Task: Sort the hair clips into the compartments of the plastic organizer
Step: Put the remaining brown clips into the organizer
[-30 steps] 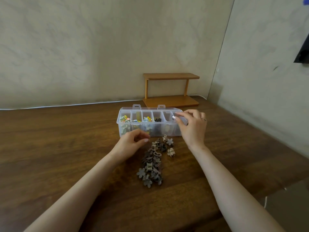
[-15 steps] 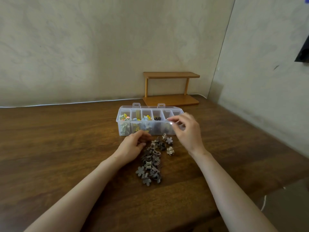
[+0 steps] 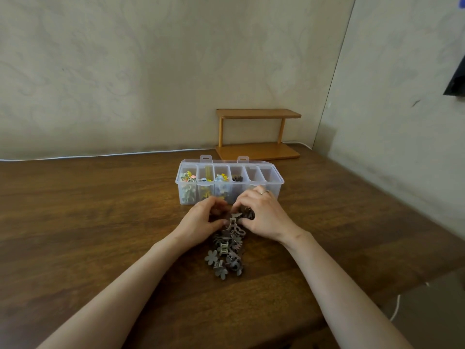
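From my station I see both grips at the far end of the pile of hair clips (image 3: 227, 250), which lies loose on the counter (image 3: 100, 222) between the plastic organizer (image 3: 275, 191) and the near edge. The right grip (image 3: 264, 214) has its fingers curled round a dark brown clip (image 3: 247, 213), a ring (image 3: 263, 192) showing on one finger. The left grip (image 3: 201, 219) is curled against the pile, thumb touching a clip, but I cannot tell whether it holds anything. The organizer stands open just beyond the grips, toward the far edge. Coloured clips fill its three leftmost compartments and dark ones lie in the fourth. A wooden shelf (image 3: 259, 149) stands at the far edge.
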Demonstrator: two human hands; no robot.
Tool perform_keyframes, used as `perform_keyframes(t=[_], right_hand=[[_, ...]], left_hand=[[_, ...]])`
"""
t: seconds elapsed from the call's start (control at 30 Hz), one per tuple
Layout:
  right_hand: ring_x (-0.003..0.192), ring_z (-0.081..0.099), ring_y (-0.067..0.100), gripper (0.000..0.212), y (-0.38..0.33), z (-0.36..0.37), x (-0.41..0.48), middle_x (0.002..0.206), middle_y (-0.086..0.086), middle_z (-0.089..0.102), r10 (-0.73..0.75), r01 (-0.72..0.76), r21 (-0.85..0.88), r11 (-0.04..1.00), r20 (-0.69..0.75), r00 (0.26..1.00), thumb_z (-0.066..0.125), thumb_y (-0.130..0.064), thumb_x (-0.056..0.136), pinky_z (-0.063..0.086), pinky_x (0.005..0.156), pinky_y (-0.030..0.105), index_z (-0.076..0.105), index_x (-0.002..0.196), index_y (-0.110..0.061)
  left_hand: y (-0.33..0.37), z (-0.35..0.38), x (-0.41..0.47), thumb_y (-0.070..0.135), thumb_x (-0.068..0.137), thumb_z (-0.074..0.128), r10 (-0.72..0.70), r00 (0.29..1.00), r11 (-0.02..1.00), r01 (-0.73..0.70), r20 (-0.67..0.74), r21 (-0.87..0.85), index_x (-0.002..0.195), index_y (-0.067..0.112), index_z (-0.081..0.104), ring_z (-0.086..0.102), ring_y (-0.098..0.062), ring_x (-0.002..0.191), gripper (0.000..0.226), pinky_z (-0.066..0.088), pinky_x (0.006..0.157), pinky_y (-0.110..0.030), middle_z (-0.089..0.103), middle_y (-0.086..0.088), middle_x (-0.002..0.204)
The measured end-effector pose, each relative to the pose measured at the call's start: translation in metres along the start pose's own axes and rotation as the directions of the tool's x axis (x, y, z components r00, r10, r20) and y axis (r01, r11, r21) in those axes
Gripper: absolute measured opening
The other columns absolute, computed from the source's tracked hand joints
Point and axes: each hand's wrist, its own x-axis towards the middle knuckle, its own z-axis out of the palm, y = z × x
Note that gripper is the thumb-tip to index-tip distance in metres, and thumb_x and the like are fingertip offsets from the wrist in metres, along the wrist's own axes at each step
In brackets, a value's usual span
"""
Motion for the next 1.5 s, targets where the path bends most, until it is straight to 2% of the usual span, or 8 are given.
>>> perform_keyframes(t=[0.13, 0.27, 0.47, 0.67, 0.87, 1.17, 1.37, 1.5], right_hand=[[0.105, 0.044, 0.011, 0.018, -0.004, -0.004, 0.0, 0.098, -0.01, 0.058, 0.016, -0.012, 0.103, 0.995, -0.042, 0.999, 0.067, -0.017, 0.077, 0.038, 0.092, 0.028, 0.062, 0.094, -0.021], [0.09, 0.053, 0.006, 0.018, -0.005, -0.016, 0.0, 0.093, -0.007, 0.058, 0.211, -0.089, 0.349, 0.933, -0.33, 0.92, 0.067, -0.01, 0.081, 0.046, 0.077, 0.018, 0.058, 0.094, -0.019], [0.093, 0.056, 0.009, 0.023, 0.027, -0.023, -0.003, 0.103, -0.002, 0.063, 0.468, -0.298, 0.371, 0.879, -0.559, 0.684, 0.067, -0.014, 0.084, 0.046, 0.074, 0.015, 0.062, 0.106, -0.017], [0.099, 0.054, 0.013, 0.023, 0.041, -0.022, 0.001, 0.105, -0.003, 0.063, 0.494, -0.389, 0.306, 0.869, -0.586, 0.642, 0.063, -0.021, 0.088, 0.035, 0.07, 0.008, 0.066, 0.111, -0.019], [0.099, 0.045, 0.01, 0.031, 0.046, -0.017, 0.007, 0.11, 0.0, 0.059, 0.44, -0.387, 0.214, 0.897, -0.534, 0.723, 0.059, -0.022, 0.091, 0.032, 0.07, 0.011, 0.063, 0.122, -0.019], [0.086, 0.055, 0.009, 0.02, 0.032, -0.02, -0.001, 0.101, -0.003, 0.06, 0.373, -0.24, 0.292, 0.926, -0.612, 0.698, 0.057, -0.014, 0.091, 0.051, 0.074, 0.022, 0.066, 0.108, -0.016], [0.082, 0.059, 0.007, 0.027, -0.001, -0.012, -0.005, 0.094, -0.002, 0.063, 0.106, 0.02, 0.394, 0.919, -0.296, 0.949, 0.062, -0.003, 0.085, 0.052, 0.07, 0.019, 0.065, 0.108, -0.017], [0.088, 0.057, 0.003, 0.034, -0.012, -0.007, -0.003, 0.101, -0.008, 0.062, 0.026, 0.031, 0.344, 0.939, -0.16, 0.987, 0.071, -0.015, 0.081, 0.05, 0.077, 0.018, 0.062, 0.111, -0.026]], left_hand=[[-0.001, -0.003, 0.0, 0.013, 0.086, 0.061, -0.009, 1.0, 1.0, 0.009, -0.027, -0.018, 0.119, 0.014, 0.053, 0.057, -0.009, 0.105, 0.034, 0.047, 0.089, -0.021, 0.06, 0.001, 0.116], [0.004, -0.006, -0.001, 0.027, 0.089, 0.055, -0.022, 1.0, 0.999, 0.021, -0.02, -0.046, 0.112, 0.017, 0.058, 0.056, -0.006, 0.097, 0.025, 0.046, 0.078, -0.014, 0.058, 0.006, 0.11], [0.004, -0.005, 0.001, 0.042, 0.086, 0.057, -0.005, 0.991, 0.994, -0.01, 0.134, 0.113, 0.103, 0.024, 0.064, 0.046, -0.011, 0.114, 0.026, 0.042, 0.098, -0.036, 0.055, 0.007, 0.119], [0.007, -0.008, -0.001, 0.031, 0.088, 0.056, -0.034, 0.992, 0.999, 0.037, 0.125, -0.017, 0.099, 0.022, 0.062, 0.053, -0.01, 0.105, 0.016, 0.045, 0.094, -0.03, 0.057, 0.003, 0.114], [0.008, -0.007, -0.003, 0.03, 0.089, 0.056, -0.043, 0.998, 0.997, 0.045, 0.038, -0.064, 0.1, 0.021, 0.062, 0.057, -0.006, 0.096, 0.015, 0.047, 0.085, -0.024, 0.062, 0.007, 0.102], [0.012, -0.008, -0.005, 0.019, 0.084, 0.062, 0.0, 0.994, 0.973, -0.024, -0.105, -0.228, 0.098, 0.019, 0.061, 0.062, -0.004, 0.092, 0.014, 0.051, 0.08, -0.021, 0.065, 0.006, 0.097], [0.014, -0.01, -0.004, 0.017, 0.08, 0.066, 0.01, 0.988, 0.958, -0.054, -0.155, -0.281, 0.096, 0.017, 0.062, 0.062, -0.007, 0.091, 0.016, 0.053, 0.08, -0.024, 0.065, 0.003, 0.096], [0.014, -0.01, -0.003, 0.012, 0.081, 0.065, -0.002, 0.976, 0.951, -0.065, -0.217, -0.302, 0.092, 0.013, 0.063, 0.063, -0.005, 0.083, 0.011, 0.053, 0.071, -0.018, 0.066, 0.0, 0.093]])
